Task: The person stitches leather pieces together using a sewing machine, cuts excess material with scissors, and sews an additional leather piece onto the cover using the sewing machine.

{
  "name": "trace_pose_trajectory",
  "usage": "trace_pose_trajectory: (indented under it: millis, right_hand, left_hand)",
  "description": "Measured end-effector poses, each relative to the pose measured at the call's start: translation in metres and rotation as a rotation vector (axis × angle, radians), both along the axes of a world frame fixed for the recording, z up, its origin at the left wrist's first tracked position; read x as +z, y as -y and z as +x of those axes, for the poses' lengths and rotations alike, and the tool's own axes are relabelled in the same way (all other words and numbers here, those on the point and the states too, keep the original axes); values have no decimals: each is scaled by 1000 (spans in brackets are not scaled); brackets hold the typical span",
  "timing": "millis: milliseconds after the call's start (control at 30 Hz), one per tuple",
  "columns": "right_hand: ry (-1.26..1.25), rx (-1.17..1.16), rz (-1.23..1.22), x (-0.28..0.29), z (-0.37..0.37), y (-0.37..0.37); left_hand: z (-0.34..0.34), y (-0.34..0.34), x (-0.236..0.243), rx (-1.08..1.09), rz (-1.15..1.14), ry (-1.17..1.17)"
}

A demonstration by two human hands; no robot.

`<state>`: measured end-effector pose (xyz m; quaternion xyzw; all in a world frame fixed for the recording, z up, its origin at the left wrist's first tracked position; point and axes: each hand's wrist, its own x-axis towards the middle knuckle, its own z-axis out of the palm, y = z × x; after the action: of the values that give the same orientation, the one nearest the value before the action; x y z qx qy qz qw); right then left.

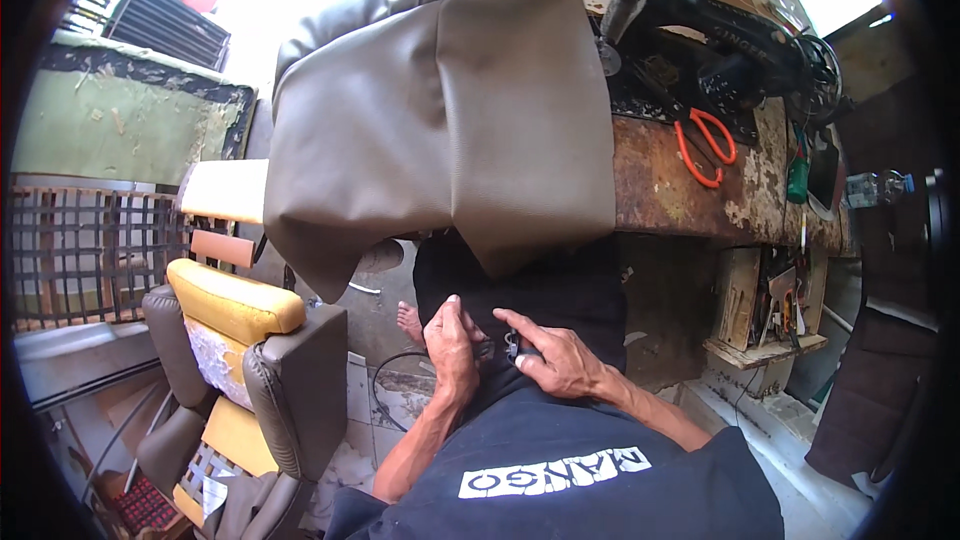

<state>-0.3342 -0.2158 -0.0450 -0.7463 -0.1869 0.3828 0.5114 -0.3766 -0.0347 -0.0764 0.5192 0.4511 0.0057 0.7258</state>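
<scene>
Head view: near the lower middle of the frame, the left hand (pixel 452 345) is curled closed, thumb against forefinger; whether it pinches something small I cannot tell. Just beside it, the right hand (pixel 562 360) seems to have thumb and forefinger closed on a small dark piece (pixel 512 346), too small to identify. At upper centre a grey-brown sheet (pixel 530 120) drapes over the tabletop (pixel 650 172), its right edge just beside the sewing machine (pixel 735 40); whether it reaches under the needle is hidden. Orange-handled scissors (pixel 688 160) lie untouched at upper right. As far as I can judge, handling the piece is unfinished, and the sheet waits unattended. At lower left, an armchair (pixel 315 370) has covered sides but bare yellow foam.
</scene>
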Motion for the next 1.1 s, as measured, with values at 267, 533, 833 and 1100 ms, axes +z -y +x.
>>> trace_pose_trajectory:
  millis: [267, 533, 833, 1100]
  right_hand:
    - [330, 156, 223, -27, -8, -7]
    - [441, -100, 218, -22, -4, 1]
    - [417, -123, 247, -24, -6, 4]
    - [337, -26, 234, -25, -9, 2]
  left_hand:
    - [2, -5, 1, 31, -6, 23]
    - [-1, -3, -7, -92, 153, 32]
    - [-2, 4, -1, -163, 200, 37]
    - [-5, 3, -7, -257, 219, 1]
